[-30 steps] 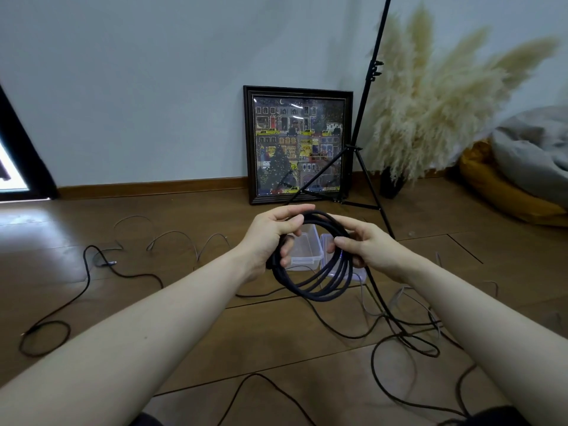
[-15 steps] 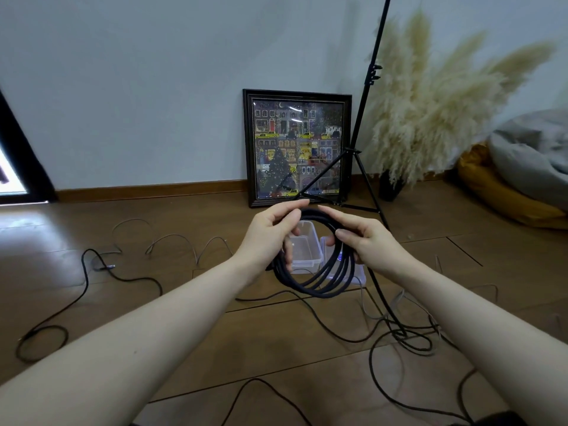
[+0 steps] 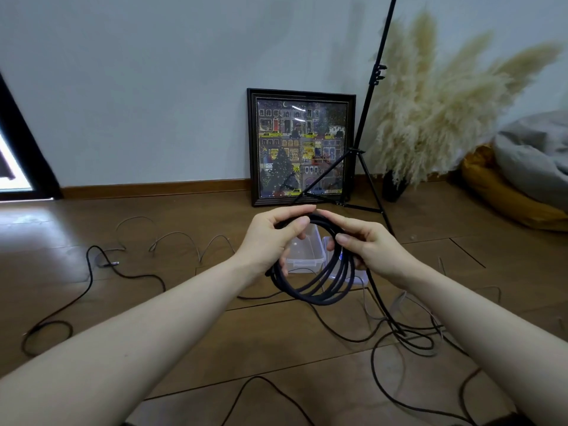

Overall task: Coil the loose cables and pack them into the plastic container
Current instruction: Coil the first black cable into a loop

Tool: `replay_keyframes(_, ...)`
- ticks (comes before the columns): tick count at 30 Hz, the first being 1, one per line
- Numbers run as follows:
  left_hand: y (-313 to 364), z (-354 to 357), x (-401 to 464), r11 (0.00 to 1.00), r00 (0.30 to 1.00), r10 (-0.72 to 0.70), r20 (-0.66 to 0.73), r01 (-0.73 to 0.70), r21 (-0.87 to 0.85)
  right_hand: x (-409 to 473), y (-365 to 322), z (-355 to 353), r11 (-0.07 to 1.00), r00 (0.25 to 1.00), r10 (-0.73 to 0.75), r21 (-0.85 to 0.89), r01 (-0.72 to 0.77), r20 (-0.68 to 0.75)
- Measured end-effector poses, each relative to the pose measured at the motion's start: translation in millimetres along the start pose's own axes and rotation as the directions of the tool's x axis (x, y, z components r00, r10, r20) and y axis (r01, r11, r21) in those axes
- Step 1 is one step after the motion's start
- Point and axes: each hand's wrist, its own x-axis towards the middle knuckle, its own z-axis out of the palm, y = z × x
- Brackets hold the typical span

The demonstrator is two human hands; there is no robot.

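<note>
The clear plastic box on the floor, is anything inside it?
The clear plastic box looks empty where visible; the black coiled cable and both hands cover part of it.

We see a framed city picture (image 3: pixel 302 150) leaning on the far wall (image 3: pixel 153 87), a black tripod stand (image 3: pixel 365 124) beside it, pampas grass (image 3: pixel 436 106) and cushions (image 3: pixel 519 186) far right.
</note>
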Motion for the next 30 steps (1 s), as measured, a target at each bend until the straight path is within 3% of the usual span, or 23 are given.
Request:
replay_keyframes(5, 0, -2, 3, 1.000, 0.998, 0.009, -0.065, -0.008, 0.006, 1, 4, 3, 0.999, 0.999, 0.034, -0.036, -0.034, -0.025)
replay_keyframes(11, 5, -30, 4, 0.998, 0.963, -0.024, -0.267, 0.006, -0.065, -10, 19, -16, 0.981, 0.983, 0.180, -0.076, -0.176, 0.046)
replay_keyframes(14, 3, -47, -1, 0.999, 0.933, -0.033, -0.359, 0.023, -0.032, -15, 33, -29, 0.955, 0.970, 0.244, -0.174, -0.238, 0.008)
replay_keyframes(19, -2, -64, -11, 0.998, 0.900, -0.030, -0.435, 0.050, 0.034, -21, 45, -50, 0.949, 0.965, 0.238, -0.187, -0.255, -0.110)
replay_keyframes(26, -11, -88, -7, 0.997, 0.772, -0.029, -0.635, 0.068, 0.038, -36, 47, -71, 0.923, 0.950, 0.273, -0.235, -0.303, -0.154)
replay_keyframes(30, -13, -86, -6, 0.987, 0.706, -0.034, -0.708, 0.136, 0.088, -35, 43, -70, 0.953, 0.954, 0.216, -0.167, -0.252, -0.208)
